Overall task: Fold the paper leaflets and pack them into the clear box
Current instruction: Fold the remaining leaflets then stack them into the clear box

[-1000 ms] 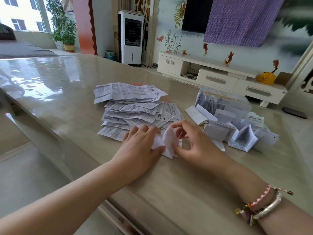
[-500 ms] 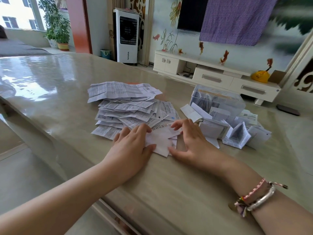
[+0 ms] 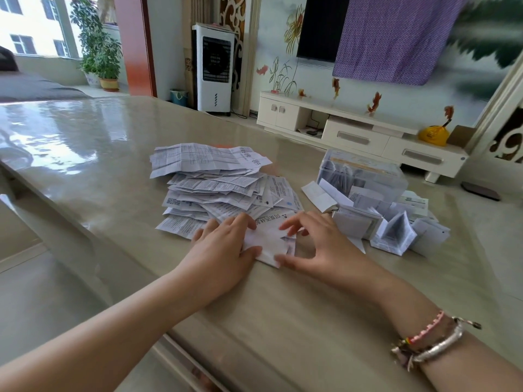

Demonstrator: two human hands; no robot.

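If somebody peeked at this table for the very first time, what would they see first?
Probably the two hands, left hand and right hand, pressing one white leaflet flat near the front of the shiny table. Just behind them lies a big messy pile of unfolded leaflets. To the right, folded leaflets are heaped in front of a clear box.

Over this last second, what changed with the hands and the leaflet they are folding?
The white paper leaflet, bulged up between the hands a second ago, now lies flat on the glossy beige table. The left hand presses it; the right hand has arched, fingertips at its edges. The loose stack of unfolded leaflets, the folded pile and the clear plastic box stayed put.
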